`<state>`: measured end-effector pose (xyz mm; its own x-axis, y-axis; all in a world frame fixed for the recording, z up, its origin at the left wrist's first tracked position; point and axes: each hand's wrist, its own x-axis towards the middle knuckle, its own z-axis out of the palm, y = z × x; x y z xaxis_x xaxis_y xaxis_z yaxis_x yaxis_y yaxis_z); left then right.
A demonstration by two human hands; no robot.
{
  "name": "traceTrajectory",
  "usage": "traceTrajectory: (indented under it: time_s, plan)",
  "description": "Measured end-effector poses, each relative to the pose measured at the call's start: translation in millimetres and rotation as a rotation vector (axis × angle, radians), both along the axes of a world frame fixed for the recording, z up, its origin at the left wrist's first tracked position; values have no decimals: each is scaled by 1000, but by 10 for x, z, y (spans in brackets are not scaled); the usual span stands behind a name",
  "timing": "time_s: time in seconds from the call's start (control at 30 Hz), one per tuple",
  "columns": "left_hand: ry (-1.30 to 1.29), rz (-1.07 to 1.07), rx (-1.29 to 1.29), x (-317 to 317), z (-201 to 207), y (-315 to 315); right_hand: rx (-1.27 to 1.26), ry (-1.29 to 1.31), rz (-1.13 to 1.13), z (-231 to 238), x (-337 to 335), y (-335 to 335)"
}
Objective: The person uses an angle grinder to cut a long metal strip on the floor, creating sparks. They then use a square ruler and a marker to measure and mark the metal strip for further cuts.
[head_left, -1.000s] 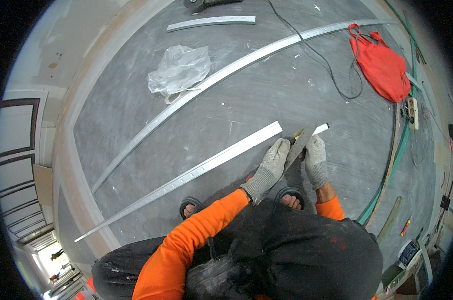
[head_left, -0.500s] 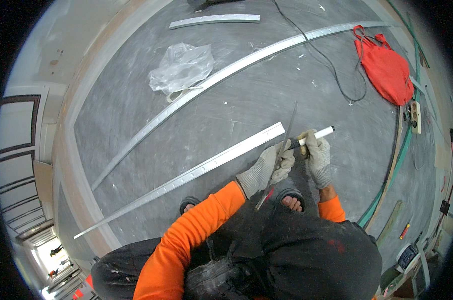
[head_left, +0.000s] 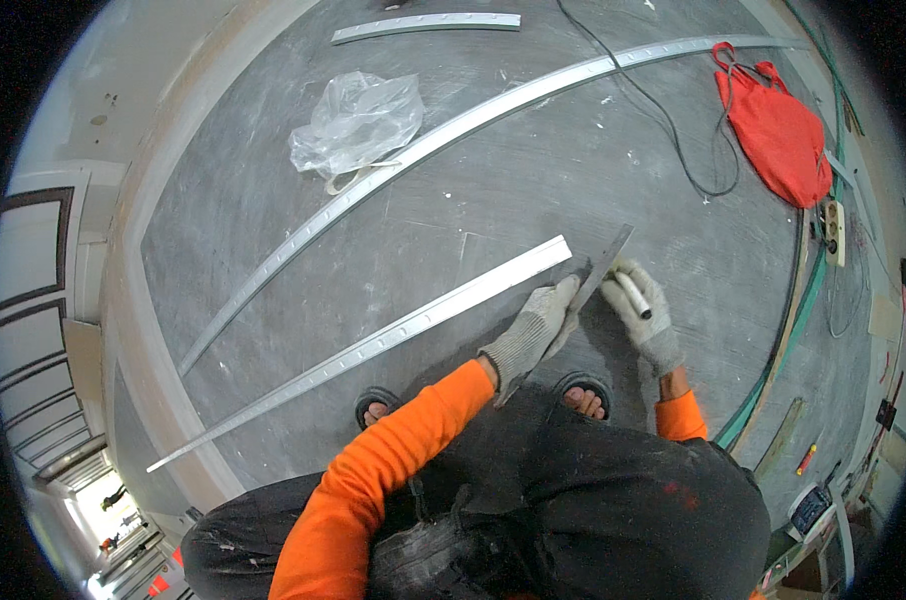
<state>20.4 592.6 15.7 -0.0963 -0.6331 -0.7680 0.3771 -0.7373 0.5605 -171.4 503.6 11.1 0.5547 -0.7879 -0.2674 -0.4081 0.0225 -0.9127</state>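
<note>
My left hand (head_left: 541,322), in a grey knitted glove, is closed around a narrow flat grey metal strip (head_left: 607,264). One end of the strip points up and away to the right; the glove covers much of the rest. To its right, my gloved right hand (head_left: 651,318) grips a white marker (head_left: 631,291) whose dark end points down toward me. Marker and strip are apart. A slotted metal profile (head_left: 413,327) lies on the floor at left, its near-right end just beyond my left hand.
A longer metal profile (head_left: 453,130) crosses the floor farther off, with a short piece (head_left: 428,27) beyond it. Around them are a clear plastic bag (head_left: 361,122), a red cloth bag (head_left: 778,135), a dark cable (head_left: 663,130) and a power strip (head_left: 833,232). My sandalled feet are below my hands.
The marker has swung round in my right hand, from pointing right to pointing down toward me. The metal strip has turned, showing its flat face and leaning farther right.
</note>
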Motion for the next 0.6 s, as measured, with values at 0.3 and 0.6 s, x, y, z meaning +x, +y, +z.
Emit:
traceTrajectory:
  time_s: [0.3,0.6]
  plan:
    - [-639,-29,-140,-228,-116,-78,-81,107,-279,-115,131,73]
    - [-895,-657,-368,146,702,-123,-806,536,-254,-598,-449,-416]
